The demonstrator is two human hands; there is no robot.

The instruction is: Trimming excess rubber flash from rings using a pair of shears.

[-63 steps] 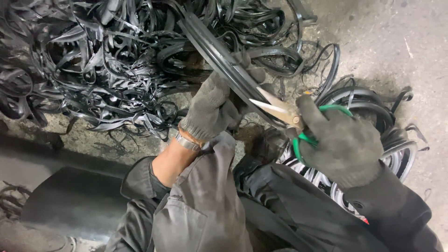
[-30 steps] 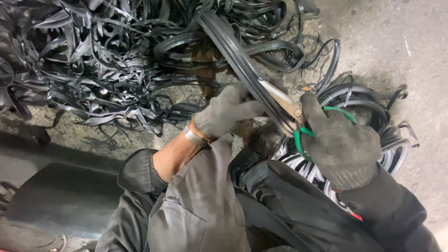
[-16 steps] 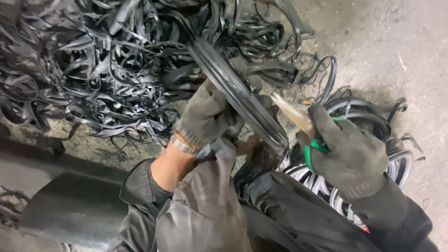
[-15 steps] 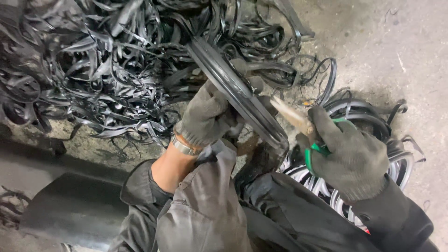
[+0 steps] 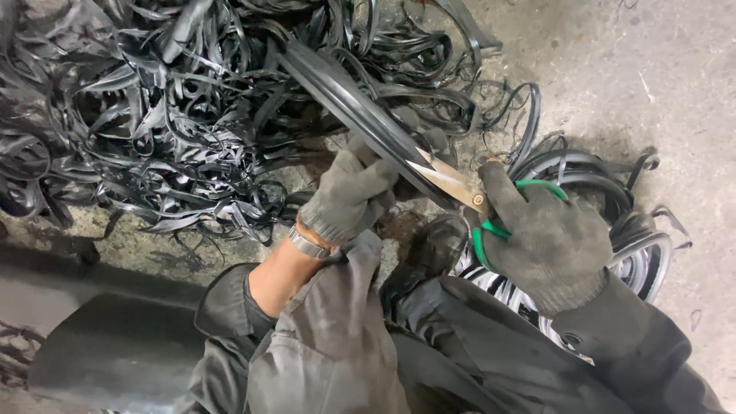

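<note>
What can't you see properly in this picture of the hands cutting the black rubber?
- Scissors, head view: the tips sit against the rubber strip, and the right hand covers most of the green handles.
- Left hand: its fingers curl behind the strip, so its grip is hidden.
- Strip's far end: lost in the pile of black offcuts.
- Coiled rings: partly behind the right arm.

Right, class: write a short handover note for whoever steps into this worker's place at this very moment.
Left hand: gloved, gripping the long black rubber strip just below the cut.
Right hand: gloved, working the green-handled scissors, blades on the strip.
Things: tangled heap of thin black rubber offcuts on the concrete floor ahead; coiled black rings under the right hand.
Done: many strips lie cut.
Left: this strip is not yet cut through.
</note>
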